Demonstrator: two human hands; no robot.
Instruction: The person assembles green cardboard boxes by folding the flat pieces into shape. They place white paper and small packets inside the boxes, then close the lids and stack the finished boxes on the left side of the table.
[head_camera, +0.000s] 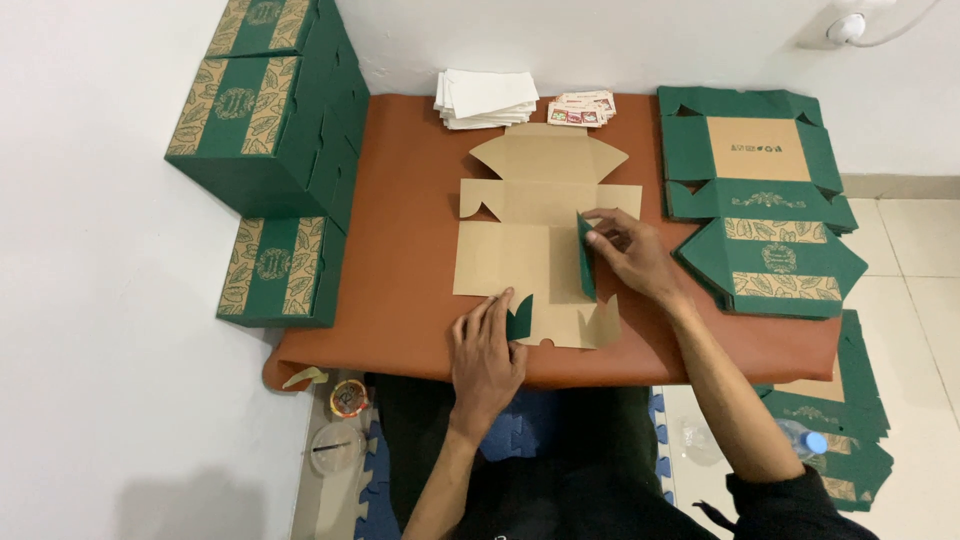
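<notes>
Flat box blank (530, 240) lies brown side up mid-table, right in front of the person; left hand (487, 350) rests palm down at its near edge, fingers spread, thumb and forefinger either side of a small green flap (519, 318) folded upright; right hand (628, 252) is on the blank's right part, fingertips pinched on a green side flap (585, 255) raised on edge; far flaps of the blank stay flat, pointing to the wall.

Packages: stack of flat green blanks (765, 200) at right on the table, top one green with a tan rectangle centre and pale leaf bands, one lower blank skewed toward the near right corner; more green blanks (850, 420) on the floor past the table's right near corner; three made-up green boxes (270, 150) with tan leaf-pattern stripes and round emblems stacked at left against the wall, one low at table level.

Labels: white paper stack (485, 97) at the table's far edge, centre; just right of it a small pile of printed cards (582, 108), reddish and white, print too small to tell.

Surface: brown table (400, 250), rounded near-left corner; white wall (600, 40) behind; pale tiled floor (920, 250) at right; blue foam mat (520, 430) under the person; small round tin (348, 399) and clear lid (335, 447) on the floor near-left.
</notes>
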